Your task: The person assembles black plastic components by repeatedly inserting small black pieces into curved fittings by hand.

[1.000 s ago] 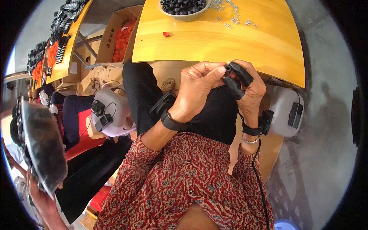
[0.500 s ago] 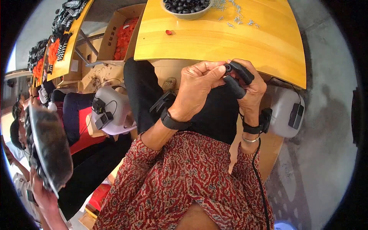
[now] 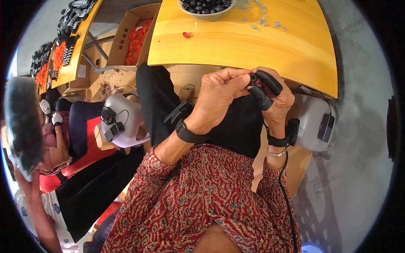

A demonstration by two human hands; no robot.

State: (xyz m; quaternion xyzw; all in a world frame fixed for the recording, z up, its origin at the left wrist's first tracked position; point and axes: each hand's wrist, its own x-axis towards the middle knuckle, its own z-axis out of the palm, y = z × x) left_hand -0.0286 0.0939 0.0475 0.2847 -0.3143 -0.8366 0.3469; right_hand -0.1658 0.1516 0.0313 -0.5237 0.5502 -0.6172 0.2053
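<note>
My left hand point(image 3: 219, 93) and my right hand point(image 3: 274, 99) meet in front of my chest, just below the near edge of the yellow table point(image 3: 236, 40). Both pinch a small black ring-shaped part point(image 3: 253, 77) between thumb and fingertips. Black finger sleeves point(image 3: 265, 86) cover two fingers of my right hand. Each wrist carries a black band; a cable runs down from the right one.
A white bowl of black round parts point(image 3: 206, 6) stands at the table's far edge, small metal screws point(image 3: 261, 20) scattered beside it and one red piece point(image 3: 186, 34) to the left. A cardboard box of orange parts point(image 3: 135, 38) sits left. A person in a white helmet point(image 3: 122, 120) sits at my left.
My hands stay together on the small part with hardly any shift. The dark dish held by another person at the far left has moved upward.
</note>
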